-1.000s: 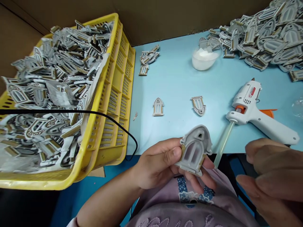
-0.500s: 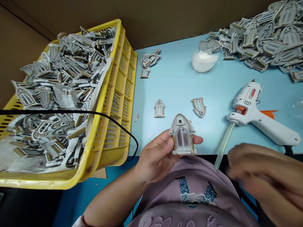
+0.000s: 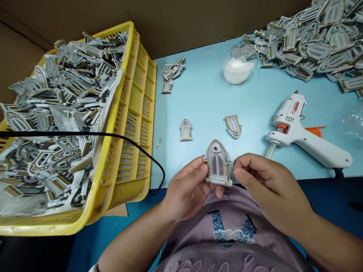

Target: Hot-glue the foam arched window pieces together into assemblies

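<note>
My left hand [image 3: 187,192] grips an arched frame [image 3: 217,162] upright just over the near edge of the worktop [image 3: 204,98]. My right hand [image 3: 269,181] is curled just beside the frame, close to my left, though I can't tell whether it touches. A glue gun [image 3: 300,132] lies near the worktop's right edge, a pile of frames [image 3: 306,45] fills the far right corner, and a yellow crate [image 3: 138,113] of frames sits along the left edge.

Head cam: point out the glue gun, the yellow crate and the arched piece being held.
glue gun [image 3: 289,113]: head view, white body above the grip
yellow crate [image 3: 138,113]: head view, slatted side wall
arched window-shaped piece [image 3: 217,165]: head view, centre window area
</note>
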A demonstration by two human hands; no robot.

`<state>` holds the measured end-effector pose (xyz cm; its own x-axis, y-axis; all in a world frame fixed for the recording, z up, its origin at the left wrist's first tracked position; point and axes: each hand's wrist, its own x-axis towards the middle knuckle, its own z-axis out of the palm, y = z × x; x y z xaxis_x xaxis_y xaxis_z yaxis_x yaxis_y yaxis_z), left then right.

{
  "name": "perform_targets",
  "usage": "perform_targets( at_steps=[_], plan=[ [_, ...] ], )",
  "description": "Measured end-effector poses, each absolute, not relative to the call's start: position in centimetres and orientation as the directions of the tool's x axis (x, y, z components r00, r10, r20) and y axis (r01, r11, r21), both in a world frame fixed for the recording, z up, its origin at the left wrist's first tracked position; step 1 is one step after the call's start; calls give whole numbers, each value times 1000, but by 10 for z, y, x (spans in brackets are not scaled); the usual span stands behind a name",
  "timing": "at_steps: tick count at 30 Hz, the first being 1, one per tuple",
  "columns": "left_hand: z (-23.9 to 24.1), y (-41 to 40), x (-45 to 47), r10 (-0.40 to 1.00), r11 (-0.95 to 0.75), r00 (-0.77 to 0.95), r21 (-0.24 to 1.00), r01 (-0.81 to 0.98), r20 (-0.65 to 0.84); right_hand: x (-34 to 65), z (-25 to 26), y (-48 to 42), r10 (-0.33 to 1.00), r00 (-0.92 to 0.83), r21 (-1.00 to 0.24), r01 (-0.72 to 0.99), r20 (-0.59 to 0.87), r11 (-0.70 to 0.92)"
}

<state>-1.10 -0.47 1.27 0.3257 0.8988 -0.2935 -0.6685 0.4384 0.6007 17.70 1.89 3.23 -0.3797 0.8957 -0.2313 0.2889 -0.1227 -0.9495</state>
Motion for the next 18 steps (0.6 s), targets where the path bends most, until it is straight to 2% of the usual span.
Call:
perform_targets(
  at_steps=[2,4,7,10,12,14,16,18],
  plan=[
    [13,-4,-11,897,441,307,599,-668,-318,183,31,18,883,-405,-967,190,-236,-171],
    [14,-3,-12,896,441,287,600,-668,-339,189,30,16,867,-445,-970,16,-224,-243],
    [14,-2,-14,894,443,277,601,-665,-352,197,31,14,863,-457,-900,-251,-216,-358],
    [14,-2,-14,895,439,267,606,-663,-356,199,32,15,830,-518,-835,-348,-207,-425],
    [16,-2,-12,899,430,251,613,-662,-359,197,31,16,852,-483,-907,-237,-202,-349],
    [17,-3,-10,901,421,227,621,-661,-370,192,28,17,898,-397,-979,0,-187,-204],
    [18,-5,-7,905,408,195,635,-656,-379,187,25,16,913,-378,-974,214,-151,-73],
    [18,-6,-5,915,386,170,665,-640,-367,182,24,15,908,-408,-939,339,-96,53]
  ],
)
